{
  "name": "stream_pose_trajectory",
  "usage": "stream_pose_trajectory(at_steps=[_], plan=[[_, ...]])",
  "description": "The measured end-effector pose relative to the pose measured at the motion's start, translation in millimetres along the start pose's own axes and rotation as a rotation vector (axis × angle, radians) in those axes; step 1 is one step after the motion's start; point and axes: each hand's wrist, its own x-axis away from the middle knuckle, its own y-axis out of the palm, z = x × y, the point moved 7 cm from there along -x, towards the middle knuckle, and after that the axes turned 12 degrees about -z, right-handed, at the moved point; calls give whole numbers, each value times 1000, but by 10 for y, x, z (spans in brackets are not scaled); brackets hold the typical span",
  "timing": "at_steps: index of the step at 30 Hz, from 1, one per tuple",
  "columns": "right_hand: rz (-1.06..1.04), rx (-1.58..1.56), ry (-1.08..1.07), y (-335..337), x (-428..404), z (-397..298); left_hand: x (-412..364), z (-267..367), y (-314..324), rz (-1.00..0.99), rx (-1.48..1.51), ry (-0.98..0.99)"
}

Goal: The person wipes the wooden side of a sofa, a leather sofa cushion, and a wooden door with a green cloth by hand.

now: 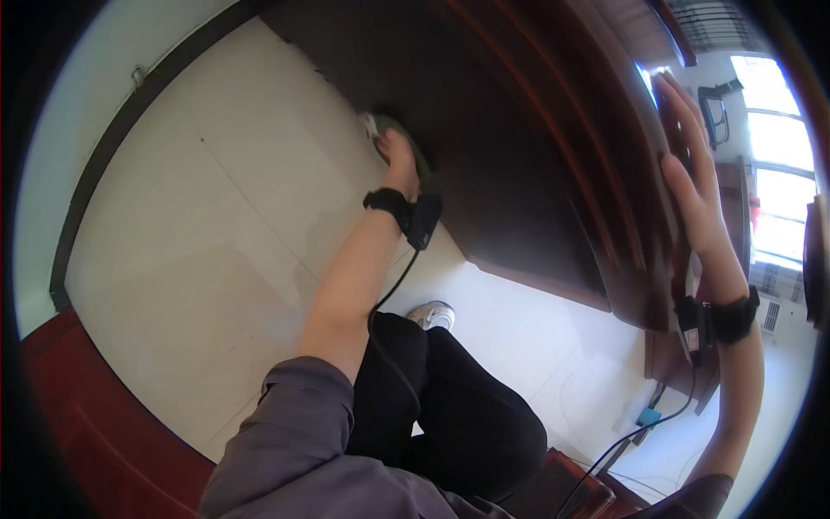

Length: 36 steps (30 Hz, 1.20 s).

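Observation:
My left hand [401,156] presses a green cloth [412,146] with a whitish edge against the dark panel [506,162] of a large wooden piece of furniture, low down by the floor. My right hand [694,162] lies with spread fingers along the polished outer edge of the same furniture, at the right, and no object shows in it. Part of the cloth is hidden under the left fingers. Each wrist wears a black strap with a small black device and a cable.
Pale tiled floor [194,227] meets a wall with a dark skirting [91,168] at left. Red-brown wooden furniture [97,415] is at lower left. A blue item [648,416] and cables lie at lower right. A chair [715,117] is by the windows. A shoe [433,314] shows below.

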Motion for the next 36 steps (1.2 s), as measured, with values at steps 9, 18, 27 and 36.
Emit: stream_pose_trajectory(at_steps=[9,18,27,36], plan=[[43,26,35,-1,89,56,1379,96,866,-316,252,-49],[42,82,69,9,96,-5,1882,1493,1425,-124,-605,818],[53,94,22,-55,55,-95,2964,402,1796,-346,-902,862],[19,142,48,15,49,-7,3218,-977,1535,-377,-896,653]])
